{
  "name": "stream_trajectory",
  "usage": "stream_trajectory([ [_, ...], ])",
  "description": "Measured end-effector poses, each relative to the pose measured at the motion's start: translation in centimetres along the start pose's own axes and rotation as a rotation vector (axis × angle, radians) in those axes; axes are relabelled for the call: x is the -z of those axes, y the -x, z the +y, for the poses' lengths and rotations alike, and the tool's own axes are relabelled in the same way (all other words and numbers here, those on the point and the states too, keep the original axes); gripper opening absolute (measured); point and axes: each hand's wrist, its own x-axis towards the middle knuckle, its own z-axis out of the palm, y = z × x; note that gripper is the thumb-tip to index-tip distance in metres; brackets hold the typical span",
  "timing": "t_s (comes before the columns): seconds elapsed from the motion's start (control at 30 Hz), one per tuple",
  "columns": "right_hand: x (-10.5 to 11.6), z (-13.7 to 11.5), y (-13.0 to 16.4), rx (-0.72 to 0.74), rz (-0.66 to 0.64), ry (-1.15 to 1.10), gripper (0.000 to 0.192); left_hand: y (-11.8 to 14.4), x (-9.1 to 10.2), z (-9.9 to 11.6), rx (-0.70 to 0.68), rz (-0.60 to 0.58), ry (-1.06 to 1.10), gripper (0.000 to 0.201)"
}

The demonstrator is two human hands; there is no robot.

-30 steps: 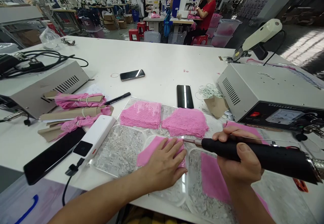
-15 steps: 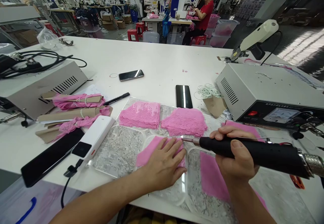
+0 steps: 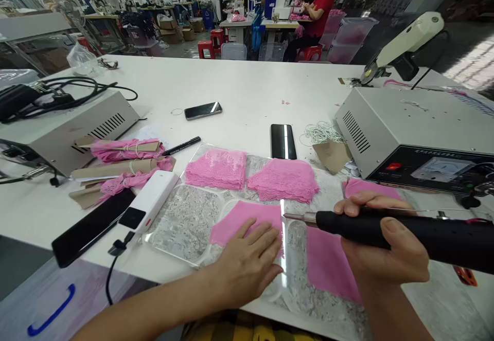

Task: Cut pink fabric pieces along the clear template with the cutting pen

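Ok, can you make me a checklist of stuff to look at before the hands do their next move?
1. Left hand resting on the pink piece: ok.
2. Right hand gripping the black tool: ok.
3. Metal tip apart from the left fingers: ok, but it's close, so I'd be careful.
4. Pink piece smooth under the left hand: cannot tell, the hand hides that part.
5. Metal tip touching the pink piece's edge: cannot tell, they're too close together.
6. Left lace stack and right lace stack out from under the hands: ok, they lie farther back.
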Motion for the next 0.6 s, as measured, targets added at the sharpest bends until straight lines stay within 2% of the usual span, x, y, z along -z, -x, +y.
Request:
stream_trajectory([
  [0.17,0.3,0.0,0.3,-0.008,-0.093,-0.021,0.014,0.3,-0.7,0.6,-0.001,0.072,0.019,0.035],
  [0.6,0.4,0.0,0.6,-0.032,-0.166,-0.022,0.015,0.6,-1.2,0.6,-0.048,0.053,0.015,0.034],
])
